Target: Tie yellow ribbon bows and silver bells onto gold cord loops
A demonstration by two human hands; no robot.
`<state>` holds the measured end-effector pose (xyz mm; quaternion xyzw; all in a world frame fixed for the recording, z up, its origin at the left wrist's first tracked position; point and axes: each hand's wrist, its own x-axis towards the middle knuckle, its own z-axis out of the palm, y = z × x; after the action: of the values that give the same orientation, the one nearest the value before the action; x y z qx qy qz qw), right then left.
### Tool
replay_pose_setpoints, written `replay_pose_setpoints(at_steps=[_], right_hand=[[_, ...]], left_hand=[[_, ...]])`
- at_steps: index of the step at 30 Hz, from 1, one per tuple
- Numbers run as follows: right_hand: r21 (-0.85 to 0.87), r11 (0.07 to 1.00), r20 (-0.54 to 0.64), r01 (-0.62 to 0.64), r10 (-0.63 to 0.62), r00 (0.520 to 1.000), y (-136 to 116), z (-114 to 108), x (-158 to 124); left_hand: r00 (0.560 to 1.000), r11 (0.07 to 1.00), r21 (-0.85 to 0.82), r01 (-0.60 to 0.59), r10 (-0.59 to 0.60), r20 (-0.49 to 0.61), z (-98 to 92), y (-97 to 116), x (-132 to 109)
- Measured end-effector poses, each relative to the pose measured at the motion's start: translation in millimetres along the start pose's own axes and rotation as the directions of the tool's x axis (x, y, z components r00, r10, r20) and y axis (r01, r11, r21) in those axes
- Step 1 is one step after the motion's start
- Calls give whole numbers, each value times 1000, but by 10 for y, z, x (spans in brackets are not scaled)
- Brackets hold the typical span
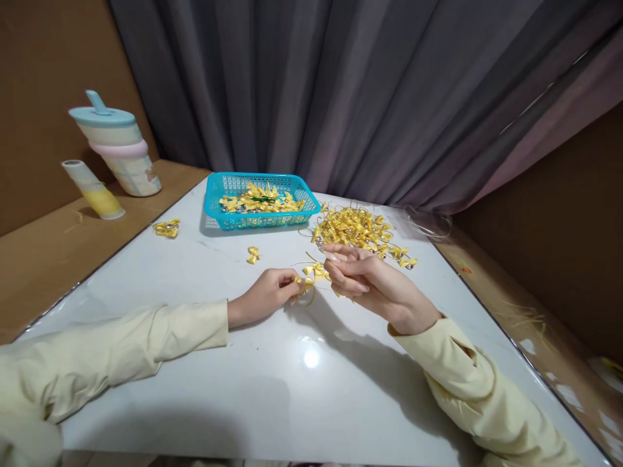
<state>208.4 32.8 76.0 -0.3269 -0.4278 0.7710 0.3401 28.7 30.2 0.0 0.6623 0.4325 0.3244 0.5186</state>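
Note:
My left hand (267, 295) rests low over the white tabletop, thumb and fingers pinched on a small yellow ribbon bow (308, 284) with a thin cord looping beneath it. Just beyond it, between my hands, lies another yellow bow (316, 270). My right hand (363, 275) is raised to the right of these bows, its thumb and forefinger pressed together. Whatever it pinches, if anything, is too small to make out. Behind my right hand spreads a pile of yellow bows (355, 227) with silvery bells and thin cords.
A blue plastic basket (263, 224) at the back holds more yellow bows. One loose bow (253, 255) lies in front of it, and a few more bows (167, 227) sit to the left. A tumbler (121, 155) and a yellow thread spool (97, 191) stand beyond the table's left edge.

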Motion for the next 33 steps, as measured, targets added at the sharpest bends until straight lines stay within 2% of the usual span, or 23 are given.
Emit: replay_pose_setpoints(at_steps=[9,14,19,24,28,33], right_hand=[[-85,996,-55,-9,5,998,-70,-118,42],[-85,995,-188,45,-61,980,-53,-193,128],[-62,997,-144,35,-43,989,-14,-295,243],[60,997,-170,-48,57,984,-12,-308,266],[47,993,-165,-104,110,980,-9,-299,251],[43,994,-97,-102,106,990,54,-345,290]], left_hand=[[1000,1000,-4,14,-14,20,-2,-41,-1],[1000,997,-80,18,-16,26,-1,-45,-3],[999,996,-85,5,-1,42,-3,-37,-9],[999,997,-77,10,-6,51,-2,-28,-10],[999,996,-94,5,0,50,1,-35,-7],[999,994,-105,-7,12,45,3,-30,-11]])
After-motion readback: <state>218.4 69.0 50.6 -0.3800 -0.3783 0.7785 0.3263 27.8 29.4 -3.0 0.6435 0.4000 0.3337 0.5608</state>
